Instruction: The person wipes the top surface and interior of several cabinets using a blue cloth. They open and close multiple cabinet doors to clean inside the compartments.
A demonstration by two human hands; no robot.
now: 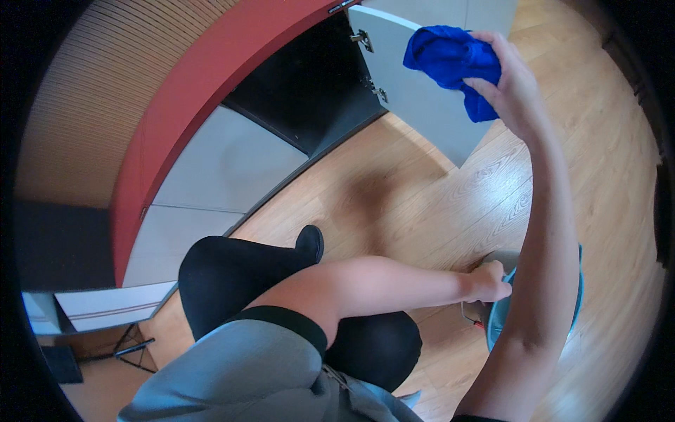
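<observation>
My right hand (511, 79) is raised at the upper right, its fingers and thumb closed on a bunched blue cloth (456, 60). The cloth hangs in front of an open grey cabinet door (422, 100). Lower down, my left hand (488, 282) reaches across my knees and grips the near rim of a light-blue bucket (498, 327). My right forearm passes in front of the bucket and hides much of it. A wire handle with a red grip (478, 324) hangs at the bucket's side.
Behind the open door is a dark cabinet interior (311, 79); metal hinges (364, 39) join door and frame. A red cabinet top (163, 126) curves above closed grey fronts (232, 163). Wood-look flooring (474, 205) spreads around my black shoe (310, 243). A black stand (132, 351) is at the lower left.
</observation>
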